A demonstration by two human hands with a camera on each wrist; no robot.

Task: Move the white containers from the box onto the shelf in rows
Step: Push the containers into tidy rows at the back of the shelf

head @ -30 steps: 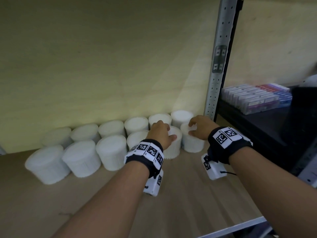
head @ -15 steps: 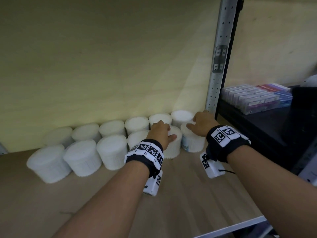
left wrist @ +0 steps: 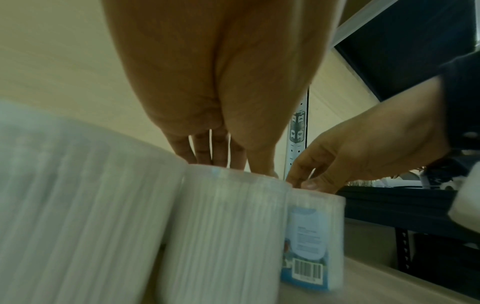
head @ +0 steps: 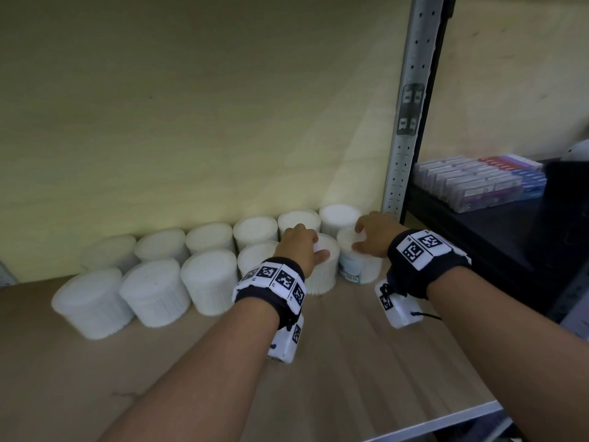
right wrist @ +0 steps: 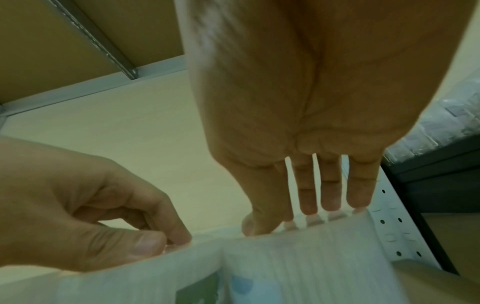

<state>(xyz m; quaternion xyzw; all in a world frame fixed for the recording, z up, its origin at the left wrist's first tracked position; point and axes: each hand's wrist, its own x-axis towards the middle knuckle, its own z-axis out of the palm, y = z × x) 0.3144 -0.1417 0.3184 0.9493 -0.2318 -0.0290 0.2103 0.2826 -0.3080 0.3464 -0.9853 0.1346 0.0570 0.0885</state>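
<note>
Reaching in over the bare front of the pale wooden shelf board [head: 350, 378] at lower centre. Just right of centre, curling the left hand [head: 298, 247] over the lid of a white ribbed round container [head: 323, 275], fingertips and thumb closed on its rim. Beside it, pinching with the right hand [head: 376, 236] the top of a labelled white round container [head: 360, 266], thumb on the near edge and fingers on the far one. Compared with a second ago, has nudged that labelled one back and left, now touching its neighbour at the right end of the front row [head: 153, 295]; probably squaring up before letting go. Behind, tight against the cream panel, a full back row [head: 210, 237]. Further right, a grey perforated metal upright [head: 411, 106], then flat purple-and-clear packets [head: 478, 183]. No box in view.
</note>
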